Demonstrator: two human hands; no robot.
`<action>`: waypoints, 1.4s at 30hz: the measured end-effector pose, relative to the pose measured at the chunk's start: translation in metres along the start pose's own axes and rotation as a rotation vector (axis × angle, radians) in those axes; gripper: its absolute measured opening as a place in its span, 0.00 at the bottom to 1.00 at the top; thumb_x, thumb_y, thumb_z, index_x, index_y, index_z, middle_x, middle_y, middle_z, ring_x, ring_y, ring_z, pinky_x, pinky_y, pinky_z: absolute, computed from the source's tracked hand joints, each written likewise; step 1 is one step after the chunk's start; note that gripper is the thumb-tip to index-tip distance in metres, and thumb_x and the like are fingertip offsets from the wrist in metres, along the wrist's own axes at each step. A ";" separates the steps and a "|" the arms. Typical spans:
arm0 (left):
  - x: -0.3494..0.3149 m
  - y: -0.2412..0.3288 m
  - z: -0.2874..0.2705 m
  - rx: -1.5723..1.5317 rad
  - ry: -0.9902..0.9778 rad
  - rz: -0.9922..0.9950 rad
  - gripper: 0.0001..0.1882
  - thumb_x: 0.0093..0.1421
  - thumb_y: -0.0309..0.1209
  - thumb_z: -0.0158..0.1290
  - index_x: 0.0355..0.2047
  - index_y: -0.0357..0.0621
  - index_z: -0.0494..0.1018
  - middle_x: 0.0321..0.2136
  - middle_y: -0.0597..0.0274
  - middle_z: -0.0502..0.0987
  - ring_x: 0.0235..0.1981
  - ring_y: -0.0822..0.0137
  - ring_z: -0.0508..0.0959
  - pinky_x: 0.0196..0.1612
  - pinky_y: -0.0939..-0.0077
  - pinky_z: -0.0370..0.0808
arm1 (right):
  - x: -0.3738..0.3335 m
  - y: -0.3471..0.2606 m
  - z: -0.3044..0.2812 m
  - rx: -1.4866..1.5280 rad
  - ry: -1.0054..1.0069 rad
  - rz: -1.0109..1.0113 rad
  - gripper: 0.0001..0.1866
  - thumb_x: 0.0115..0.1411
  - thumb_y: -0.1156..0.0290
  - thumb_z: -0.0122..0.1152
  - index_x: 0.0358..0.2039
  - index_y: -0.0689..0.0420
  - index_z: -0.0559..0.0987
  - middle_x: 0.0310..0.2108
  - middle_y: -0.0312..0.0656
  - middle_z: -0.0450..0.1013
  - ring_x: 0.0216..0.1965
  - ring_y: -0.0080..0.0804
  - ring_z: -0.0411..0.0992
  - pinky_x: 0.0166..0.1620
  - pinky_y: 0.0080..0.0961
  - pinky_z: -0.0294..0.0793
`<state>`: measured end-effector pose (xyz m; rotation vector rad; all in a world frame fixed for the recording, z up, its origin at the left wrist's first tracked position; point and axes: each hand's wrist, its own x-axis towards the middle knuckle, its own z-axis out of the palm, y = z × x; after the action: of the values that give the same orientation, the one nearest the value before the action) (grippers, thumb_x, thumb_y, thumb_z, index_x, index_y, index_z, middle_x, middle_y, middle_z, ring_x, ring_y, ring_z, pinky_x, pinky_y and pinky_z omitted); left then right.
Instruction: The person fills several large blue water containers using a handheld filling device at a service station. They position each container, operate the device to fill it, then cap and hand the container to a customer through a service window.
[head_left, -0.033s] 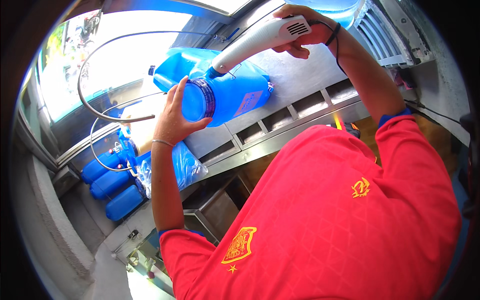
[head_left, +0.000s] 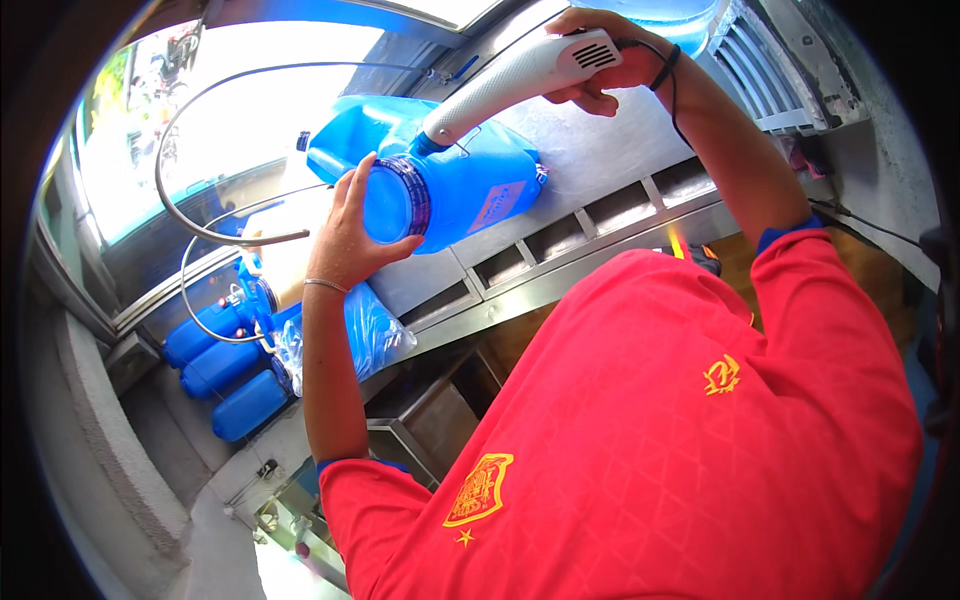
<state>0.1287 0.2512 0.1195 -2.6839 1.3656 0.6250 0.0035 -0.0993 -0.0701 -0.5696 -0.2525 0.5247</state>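
A blue plastic water jug (head_left: 470, 200) lies on its side on the metal counter, its wide round cap (head_left: 388, 203) facing left. A dark printed band (head_left: 418, 197) circles the cap's edge. My left hand (head_left: 357, 222) spans the cap, thumb on the near side and fingers on the far side, holding it. At the upper right, my right hand (head_left: 625, 70) is closed round the rear end of a white heat gun (head_left: 520, 85). The gun's dark nozzle points down at the band, very near it; whether they touch, I cannot tell. A black cord runs from the gun past my right wrist.
A metal counter (head_left: 590, 150) has a row of slots along its front. Thin grey hose (head_left: 165, 180) loops at the left. Blue filter housings (head_left: 248, 404) and a clear plastic bag (head_left: 375, 335) are beside my left forearm. A large blue container (head_left: 650, 15) stands at the far right.
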 end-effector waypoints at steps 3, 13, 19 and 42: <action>0.006 -0.001 -0.001 0.006 0.019 0.041 0.62 0.36 0.47 0.73 0.70 0.53 0.52 0.62 0.41 0.62 0.62 0.41 0.68 0.62 0.51 0.70 | 0.005 -0.002 -0.021 0.134 -0.062 0.049 0.40 0.64 0.45 0.44 0.47 0.81 0.73 0.35 0.65 0.77 0.24 0.59 0.76 0.26 0.46 0.75; 0.007 -0.013 0.002 -0.044 0.018 0.101 0.62 0.35 0.44 0.73 0.71 0.54 0.52 0.63 0.43 0.61 0.63 0.42 0.67 0.63 0.51 0.69 | 0.013 0.006 -0.035 0.069 -0.074 0.024 0.40 0.65 0.45 0.41 0.45 0.81 0.74 0.34 0.63 0.77 0.23 0.58 0.76 0.26 0.46 0.75; 0.008 -0.012 0.001 -0.019 0.042 0.123 0.62 0.35 0.47 0.73 0.70 0.50 0.54 0.61 0.43 0.64 0.61 0.43 0.69 0.61 0.53 0.71 | -0.002 0.007 -0.010 -0.268 0.084 -0.113 0.38 0.63 0.40 0.48 0.47 0.70 0.76 0.25 0.51 0.77 0.13 0.34 0.75 0.16 0.24 0.76; 0.001 -0.004 0.007 0.101 0.094 -0.013 0.63 0.36 0.54 0.72 0.68 0.39 0.55 0.61 0.42 0.64 0.60 0.44 0.70 0.60 0.55 0.71 | -0.006 0.017 0.006 -0.220 0.013 -0.138 0.37 0.65 0.41 0.45 0.46 0.69 0.75 0.23 0.49 0.74 0.13 0.37 0.75 0.17 0.26 0.77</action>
<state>0.1300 0.2550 0.1125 -2.6702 1.3607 0.4223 -0.0108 -0.0876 -0.0754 -0.7626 -0.3375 0.3612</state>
